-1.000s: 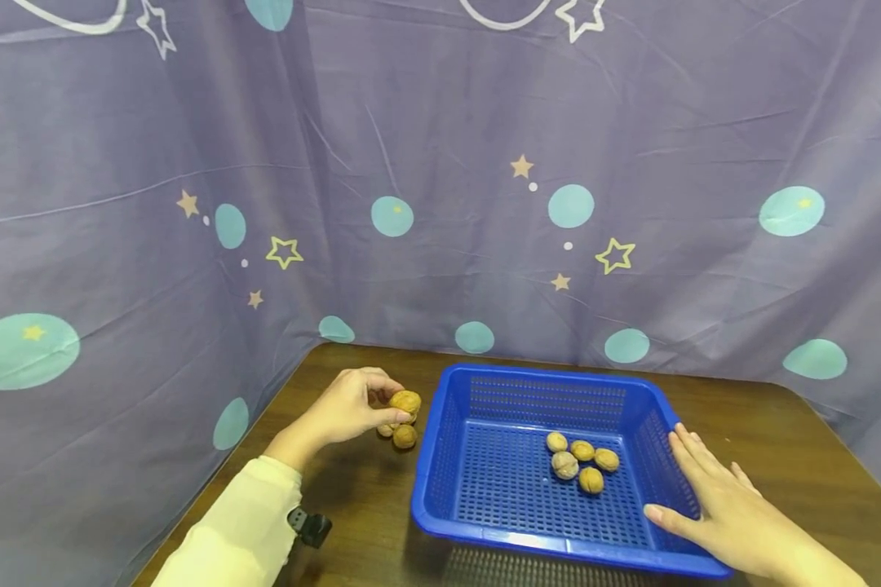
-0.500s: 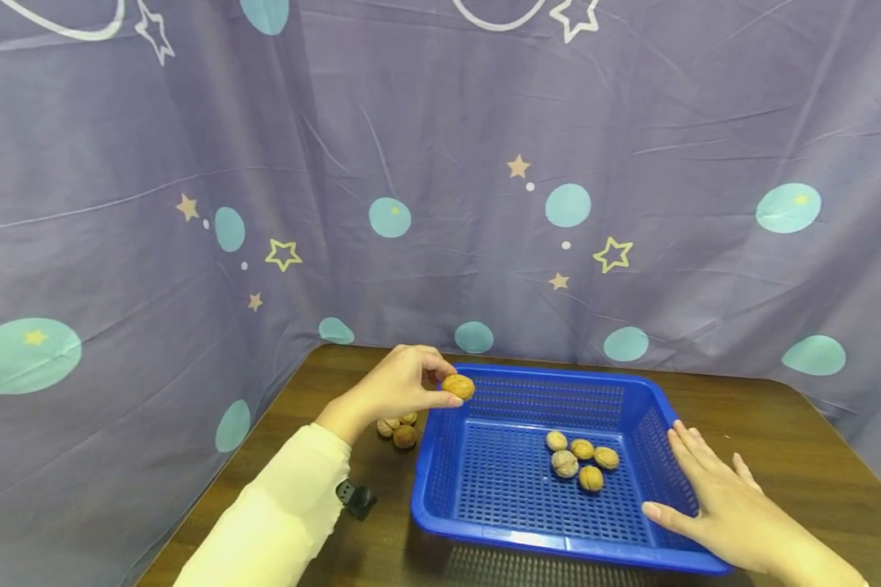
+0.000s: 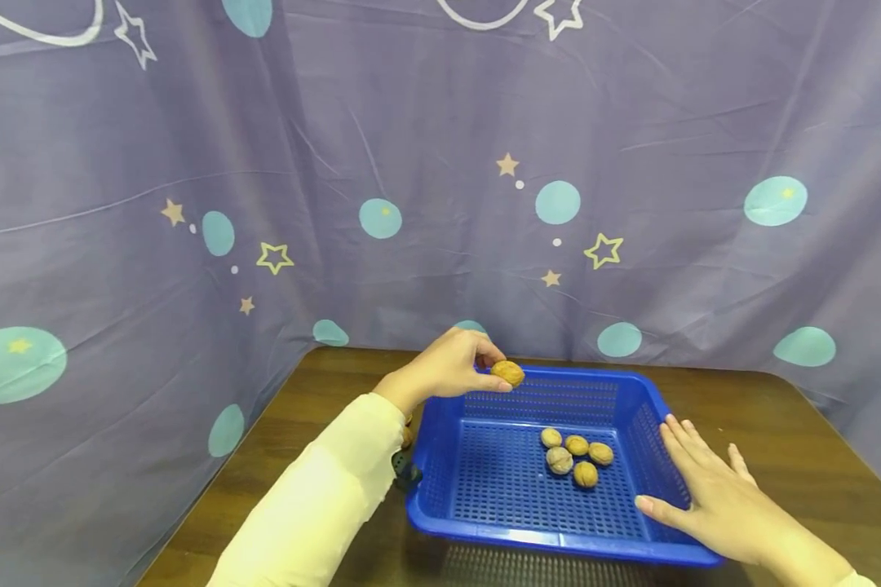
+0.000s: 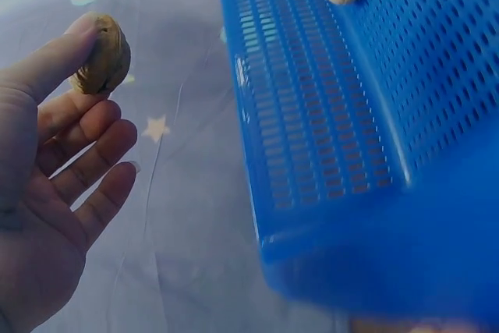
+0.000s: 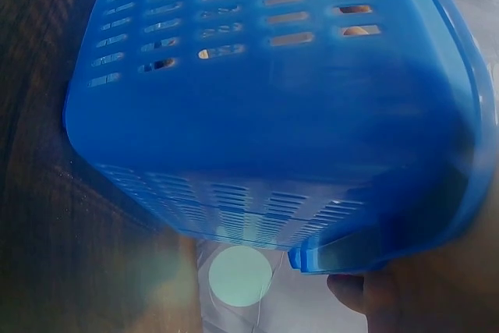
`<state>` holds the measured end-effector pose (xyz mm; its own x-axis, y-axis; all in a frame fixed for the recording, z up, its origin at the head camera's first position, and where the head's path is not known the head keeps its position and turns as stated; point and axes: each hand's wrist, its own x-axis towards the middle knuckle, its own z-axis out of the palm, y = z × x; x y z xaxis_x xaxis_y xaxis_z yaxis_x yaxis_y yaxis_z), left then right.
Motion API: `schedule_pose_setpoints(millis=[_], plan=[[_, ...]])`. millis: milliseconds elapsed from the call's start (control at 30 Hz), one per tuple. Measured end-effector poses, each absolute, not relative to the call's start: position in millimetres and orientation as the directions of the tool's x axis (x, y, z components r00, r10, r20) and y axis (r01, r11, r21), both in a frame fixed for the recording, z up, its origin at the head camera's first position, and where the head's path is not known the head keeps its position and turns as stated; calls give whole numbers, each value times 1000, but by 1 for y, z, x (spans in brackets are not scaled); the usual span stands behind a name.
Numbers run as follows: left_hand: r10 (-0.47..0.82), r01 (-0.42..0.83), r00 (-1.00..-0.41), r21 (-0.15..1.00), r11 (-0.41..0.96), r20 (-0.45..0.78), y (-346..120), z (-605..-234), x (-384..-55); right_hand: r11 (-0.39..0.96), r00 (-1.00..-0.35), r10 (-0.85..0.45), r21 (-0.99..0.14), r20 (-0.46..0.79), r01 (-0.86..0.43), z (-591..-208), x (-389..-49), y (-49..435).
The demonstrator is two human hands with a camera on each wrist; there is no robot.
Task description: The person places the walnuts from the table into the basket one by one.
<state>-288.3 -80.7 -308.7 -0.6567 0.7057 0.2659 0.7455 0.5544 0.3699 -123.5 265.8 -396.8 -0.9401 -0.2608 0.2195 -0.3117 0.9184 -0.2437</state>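
My left hand (image 3: 448, 367) pinches a brown walnut (image 3: 508, 373) between thumb and fingertips, above the back rim of a blue plastic basket (image 3: 558, 540). In the left wrist view the thumb presses one side of that walnut (image 4: 105, 54), while the other fingers bend loosely below it. Several walnuts (image 3: 560, 461) lie grouped on the basket's floor, right of its middle. My right hand (image 3: 719, 497) rests on the basket's right rim with fingers extended and the thumb over the inner side. The right wrist view mostly holds the basket's slotted outer wall (image 5: 234, 115).
Left of the basket, walnuts (image 3: 407, 438) on the brown wooden table (image 3: 294, 424) are mostly hidden behind my left sleeve. A dark device (image 3: 405, 471) sits at the left wrist. A purple curtain (image 3: 440, 163) with stars and teal spots hangs behind the table.
My left hand has carried the walnut rightward from the pile on the table, over the basket's left rim, to above its back side. The right hand stays on the rim.
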Motion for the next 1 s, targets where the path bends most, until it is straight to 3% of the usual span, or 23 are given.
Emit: schedule_pose_setpoints(millis=[433,667,1000], plan=[[729,725,-664,386,571,168,-27,-347,-308,917,-948,-245,-269,201,-294,-395,-123,265],[703,671,-704,417,614,97,-23,-373,-312,915,-951,-246,-278,188,-291,-393,-124,263],[717,661,-697,383,645,-4,-18,-388,-315,916,-953,-241,-283,183,-286,-392,-123,264]])
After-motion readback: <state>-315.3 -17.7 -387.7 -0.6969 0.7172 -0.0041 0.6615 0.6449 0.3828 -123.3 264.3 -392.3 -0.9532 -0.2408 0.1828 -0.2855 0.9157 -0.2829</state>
